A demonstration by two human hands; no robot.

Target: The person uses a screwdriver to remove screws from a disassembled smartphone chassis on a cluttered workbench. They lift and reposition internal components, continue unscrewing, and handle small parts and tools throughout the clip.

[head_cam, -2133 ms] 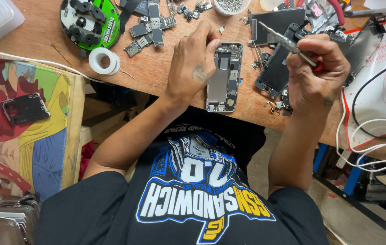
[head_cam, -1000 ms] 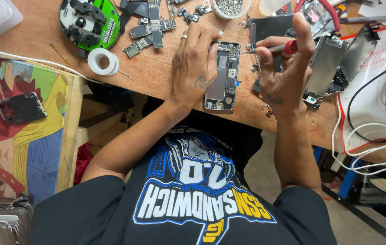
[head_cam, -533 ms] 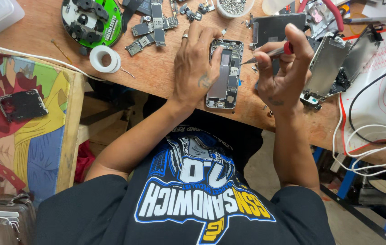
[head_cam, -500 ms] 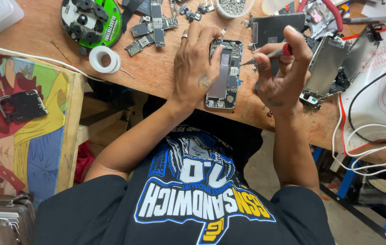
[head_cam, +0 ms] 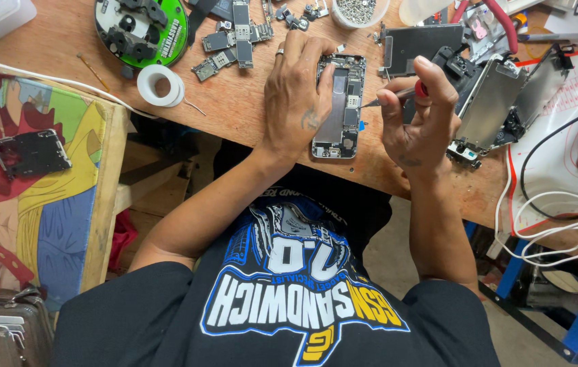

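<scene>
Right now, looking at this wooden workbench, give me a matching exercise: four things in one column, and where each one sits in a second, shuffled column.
Things:
1. opened grey phone body
2. white roll of tape
3. red-handled screwdriver
4. round green and black parts tray

Places:
A. pinched in the right hand
B. far left on the bench, beyond the tape
C. held flat under the left hand
D. on bare wood left of the left hand

Pairs: 1-C, 2-D, 3-A, 4-B
</scene>
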